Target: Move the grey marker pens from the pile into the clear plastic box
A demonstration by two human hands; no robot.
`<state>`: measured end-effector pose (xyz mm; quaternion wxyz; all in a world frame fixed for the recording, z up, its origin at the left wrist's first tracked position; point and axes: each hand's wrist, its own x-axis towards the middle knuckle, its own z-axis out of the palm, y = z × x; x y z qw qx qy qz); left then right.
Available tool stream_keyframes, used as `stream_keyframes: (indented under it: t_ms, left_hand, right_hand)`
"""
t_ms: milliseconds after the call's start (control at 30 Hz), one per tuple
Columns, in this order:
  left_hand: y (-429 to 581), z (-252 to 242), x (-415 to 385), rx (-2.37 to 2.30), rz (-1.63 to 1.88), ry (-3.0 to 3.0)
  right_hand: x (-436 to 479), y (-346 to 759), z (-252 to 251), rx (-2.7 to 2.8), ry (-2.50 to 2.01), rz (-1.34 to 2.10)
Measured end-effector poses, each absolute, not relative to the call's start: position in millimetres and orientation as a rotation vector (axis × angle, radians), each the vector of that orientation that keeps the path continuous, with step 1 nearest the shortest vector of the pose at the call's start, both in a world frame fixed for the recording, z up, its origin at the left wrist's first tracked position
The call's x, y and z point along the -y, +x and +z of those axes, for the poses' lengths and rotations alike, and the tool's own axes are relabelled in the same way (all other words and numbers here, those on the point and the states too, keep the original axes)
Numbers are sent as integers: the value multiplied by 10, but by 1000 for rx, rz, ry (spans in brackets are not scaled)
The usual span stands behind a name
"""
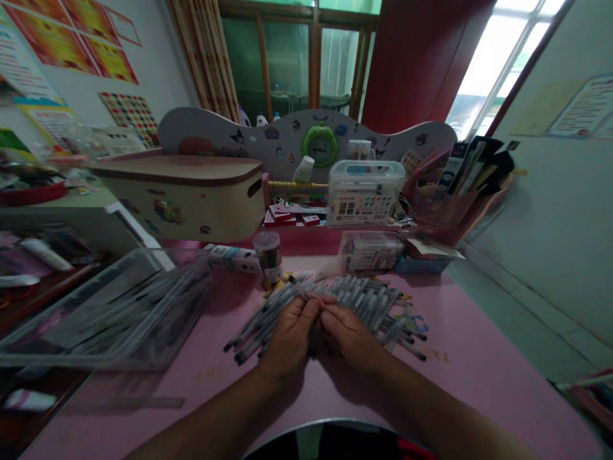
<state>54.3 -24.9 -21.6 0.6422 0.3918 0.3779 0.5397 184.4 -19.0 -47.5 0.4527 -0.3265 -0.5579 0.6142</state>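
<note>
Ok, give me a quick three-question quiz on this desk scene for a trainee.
1. True or false: the left hand and right hand both touch the pile of pens.
2. The clear tray lies on which side of the hands: A left, B right, C behind?
3. Fill in: the clock at the back is ____.
Key: 1 true; 2 A; 3 green.
</note>
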Motion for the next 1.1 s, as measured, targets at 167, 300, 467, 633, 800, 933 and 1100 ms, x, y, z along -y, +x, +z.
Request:
stream_keyframes:
  t_ms: [167,300,467,633,800,933,1100]
  left_hand:
    - [548,-255,251,-876,1229,867]
    - [548,-269,265,-885,1220,876]
    - [513,-216,284,-920,1273,961]
    - [473,-240,281,-920,1259,1072]
    - [487,-264,275,-880,1225,951]
    - [481,-203,287,-891,1251,1002]
    - [474,-201,279,-908,1277,1061]
  right_hand:
    - [212,1811,-445,1277,-716,1642]
    - [228,1798,-370,1251,-710,1681]
    - [223,1790,-402,1260,-732,1678]
    - [221,1780,-534,1202,-701,1781]
    - [235,1772,-524,1231,-725,1732]
    - [239,1778,-483,1250,-738,1690]
    - [236,1768,-457,1298,-772,1633]
